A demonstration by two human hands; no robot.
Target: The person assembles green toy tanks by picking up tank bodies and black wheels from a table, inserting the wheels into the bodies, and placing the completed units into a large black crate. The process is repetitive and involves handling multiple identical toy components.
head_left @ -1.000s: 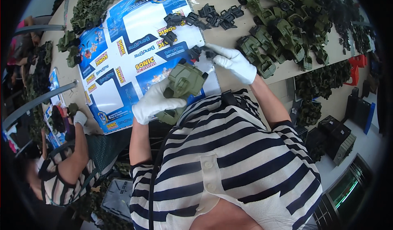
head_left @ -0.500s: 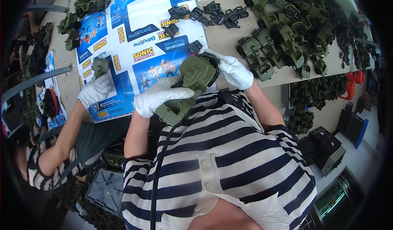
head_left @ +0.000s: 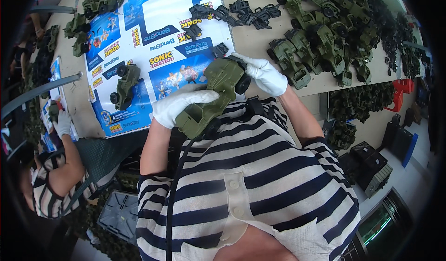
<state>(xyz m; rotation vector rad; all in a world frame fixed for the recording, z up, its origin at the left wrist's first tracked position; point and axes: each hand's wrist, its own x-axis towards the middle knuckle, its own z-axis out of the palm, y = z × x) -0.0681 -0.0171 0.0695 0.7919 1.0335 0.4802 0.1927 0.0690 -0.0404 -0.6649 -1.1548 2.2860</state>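
An olive-green toy army truck (head_left: pixel 222 77) with dark wheels is held tilted in front of my chest. My left hand (head_left: pixel 183 104), in a white glove, is closed round the truck's rear body, thumb across its top. At the truck's front end, my right hand (head_left: pixel 265 76), also gloved, has its fingers closed on the edge by the front wheel. Whether a small dark part is pinched there, I cannot make out. Just beyond the truck's front lies a small black plastic part (head_left: pixel 220 50) on the printed sheet (head_left: pixel 155 61).
More black plastic parts (head_left: pixel 241 15) lie at the sheet's far right. Olive trucks (head_left: pixel 320 42) are heaped on the table to the right. Another toy truck (head_left: pixel 125 87) lies on the sheet's left. At far left is a co-worker's gloved hand (head_left: pixel 62 124) by a red-topped object.
The truck in my hands has turned slightly, showing more of its wheels. A co-worker's hand has let go of another truck on the sheet and drawn away to the left.
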